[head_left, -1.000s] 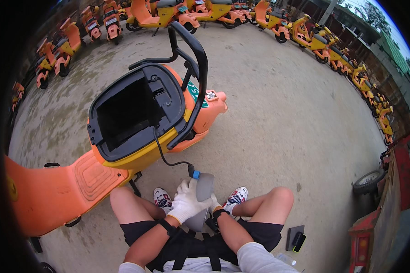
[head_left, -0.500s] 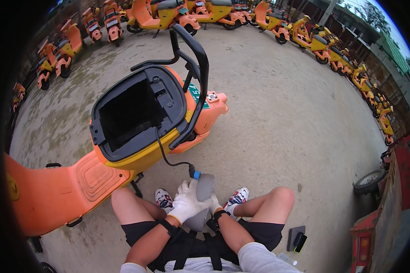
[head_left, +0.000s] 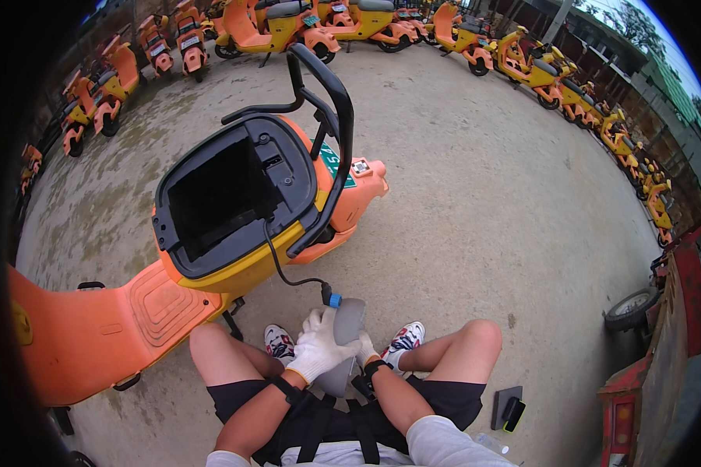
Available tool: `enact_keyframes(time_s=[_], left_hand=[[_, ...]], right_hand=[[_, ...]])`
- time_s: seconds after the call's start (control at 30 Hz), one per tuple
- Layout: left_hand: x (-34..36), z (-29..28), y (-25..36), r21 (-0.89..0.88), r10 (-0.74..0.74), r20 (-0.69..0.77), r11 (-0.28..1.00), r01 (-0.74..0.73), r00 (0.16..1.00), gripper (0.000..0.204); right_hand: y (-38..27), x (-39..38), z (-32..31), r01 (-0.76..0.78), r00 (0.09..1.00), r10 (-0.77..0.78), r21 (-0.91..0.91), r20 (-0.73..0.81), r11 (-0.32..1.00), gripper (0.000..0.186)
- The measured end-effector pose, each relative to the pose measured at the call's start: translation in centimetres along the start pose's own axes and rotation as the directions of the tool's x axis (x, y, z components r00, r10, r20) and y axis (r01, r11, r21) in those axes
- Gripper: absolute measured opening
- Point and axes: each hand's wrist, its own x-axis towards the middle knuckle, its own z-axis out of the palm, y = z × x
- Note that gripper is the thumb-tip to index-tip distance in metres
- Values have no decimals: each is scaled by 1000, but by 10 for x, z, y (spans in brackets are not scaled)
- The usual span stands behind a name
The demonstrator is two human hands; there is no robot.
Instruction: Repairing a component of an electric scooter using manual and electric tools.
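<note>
Between my knees, a smooth grey rounded block stands held in both white-gloved hands. My left hand lies across its left face, with the fingers curved against it. Gripping the right side is my right hand, partly hidden by the block and the left hand. A black cable runs out of the scooter's open seat compartment and ends in a blue connector at the block's top. Whether that connector is plugged in, I cannot tell.
The orange and yellow scooter stands close on my left, its black grab rail rising at the rear. By my right leg lie a dark flat box and a black-and-yellow device. A rusty red vehicle stands farther right; parked scooters line the back.
</note>
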Motion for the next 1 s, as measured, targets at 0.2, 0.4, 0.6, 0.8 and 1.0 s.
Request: enact_keyframes(time_s=[0.2, 0.4, 0.6, 0.8, 1.0], left_hand=[[7, 7, 27, -14, 88, 10, 996, -88, 996, 104], [-3, -1, -2, 0, -17, -24, 1000, 17, 1000, 104], [5, 8, 16, 8, 64, -30, 998, -64, 998, 101], [-4, -1, -9, 18, -29, -49, 999, 29, 998, 100], [7, 10, 49, -11, 150, -7, 989, -150, 989, 100]], right_hand=[[-1, 25, -53, 99, 988, -115, -158, -101, 982, 34], [32, 38, -25, 89, 994, -102, -280, -35, 956, 38], [23, 44, -53, 170, 968, -219, -323, -120, 931, 41], [38, 37, -4, 51, 984, -126, -479, -125, 876, 46], [12, 69, -120, 233, 933, -312, -365, -176, 902, 41]])
